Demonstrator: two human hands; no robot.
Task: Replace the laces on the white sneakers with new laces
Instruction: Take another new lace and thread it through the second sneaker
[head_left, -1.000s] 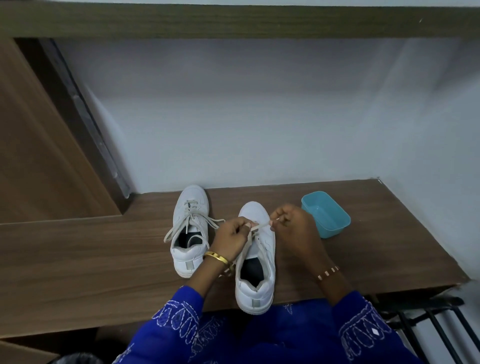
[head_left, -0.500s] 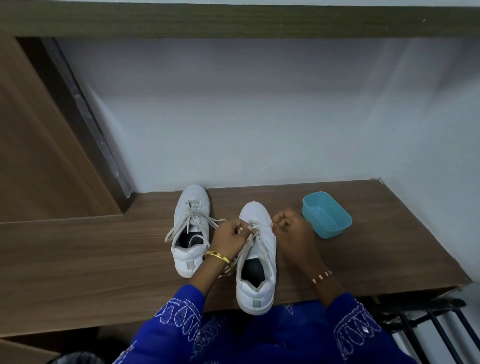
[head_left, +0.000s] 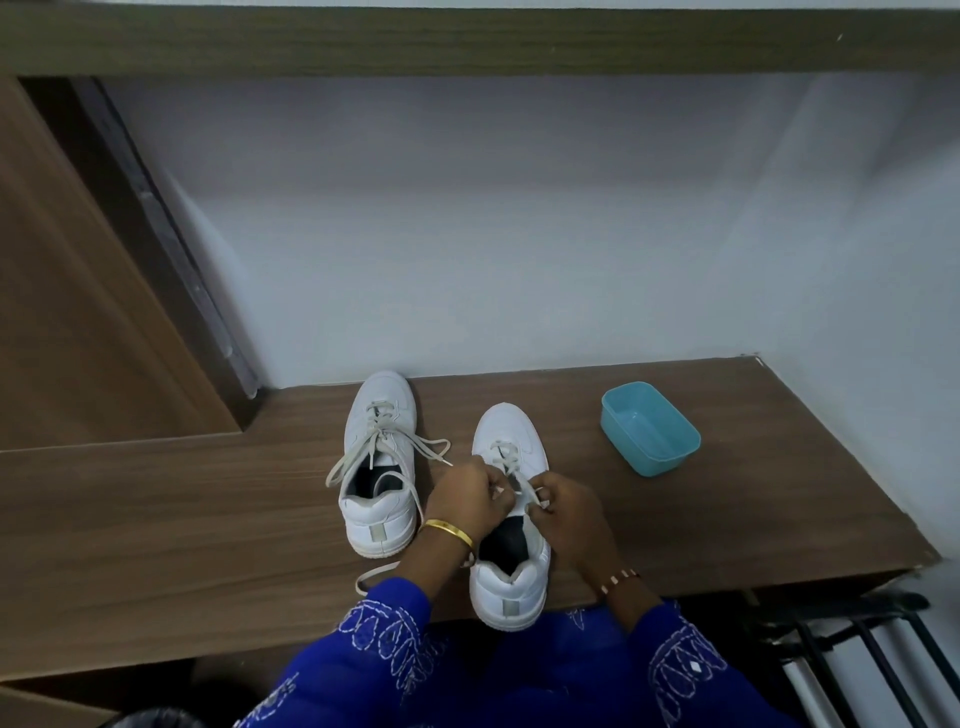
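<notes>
My left hand (head_left: 470, 499) and my right hand (head_left: 566, 506) meet over the middle of the nearer white sneaker (head_left: 511, 525), which stands upright on the wooden tabletop (head_left: 182, 519) with its toe pointing away from me and its heel at the near edge. Both hands have their fingers curled in, each pinching a strand of the pale lace (head_left: 519, 478) just above the shoe's opening; the lace crosses between my fingertips and runs up into the eyelets toward the toe. A loose end of lace (head_left: 374, 576) trails out on the tabletop under my left wrist.

The second white sneaker (head_left: 379, 462) sits just to the left and a little farther back, its toe close to the wall (head_left: 467, 234). It carries its own lace (head_left: 382, 441), untied, with loops spilling over both sides and one end lying on the wood between the two shoes.

To the right of the shoes, well apart from my hands, a small blue rectangular tub (head_left: 670, 457) stands open on the tabletop. Its inside shows only its own blue floor and walls.

I wear a gold bangle (head_left: 447, 531) on my left wrist, a beaded band (head_left: 618, 581) on my right, and blue embroidered sleeves (head_left: 384, 639).
</notes>
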